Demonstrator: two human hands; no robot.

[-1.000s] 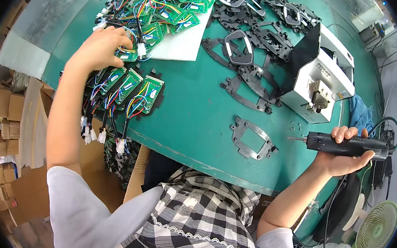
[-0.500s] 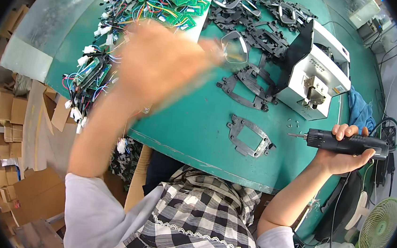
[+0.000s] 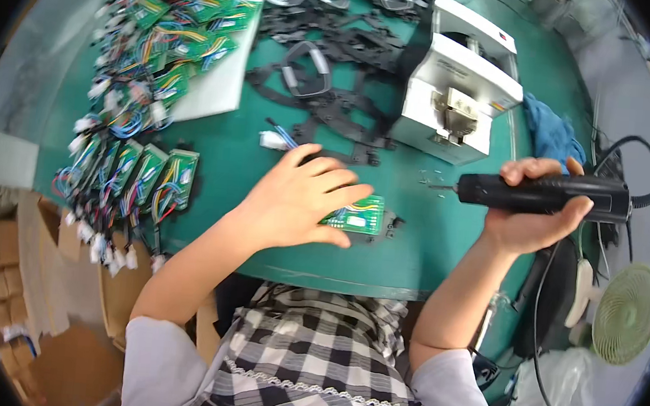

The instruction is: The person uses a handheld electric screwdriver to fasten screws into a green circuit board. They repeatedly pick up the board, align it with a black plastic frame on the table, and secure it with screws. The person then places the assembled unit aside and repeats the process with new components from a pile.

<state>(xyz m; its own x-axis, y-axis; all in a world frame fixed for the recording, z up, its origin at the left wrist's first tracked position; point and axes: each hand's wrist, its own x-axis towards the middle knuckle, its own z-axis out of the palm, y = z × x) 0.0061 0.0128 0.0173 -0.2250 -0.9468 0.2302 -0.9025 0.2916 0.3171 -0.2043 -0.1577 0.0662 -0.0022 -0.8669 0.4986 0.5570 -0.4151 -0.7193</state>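
My left hand (image 3: 302,199) is at a green circuit board (image 3: 362,215), thumb at its near edge and fingers over its far edge. The board lies on a black plastic frame (image 3: 394,224), mostly hidden beneath it and the hand. A white connector (image 3: 272,140) on blue wires sticks out beyond my fingers. In my right hand (image 3: 527,228) is a black electric screwdriver (image 3: 546,195), held level with its bit pointing left. Near the bit tip, several small screws (image 3: 429,175) lie on the green table (image 3: 296,266).
Wired circuit boards (image 3: 180,179) are heaped at the left, partly on a white sheet (image 3: 223,90). Black frames (image 3: 341,111) and clear-windowed bezels (image 3: 306,70) pile up at the back. A white machine (image 3: 451,83) stands right of them. A blue cloth (image 3: 552,126) and green fan (image 3: 626,313) are farther right.
My left hand has come down from the board pile to the near frame, where a circuit board now lies. The screwdriver stays in my right hand. The whole view has shifted.
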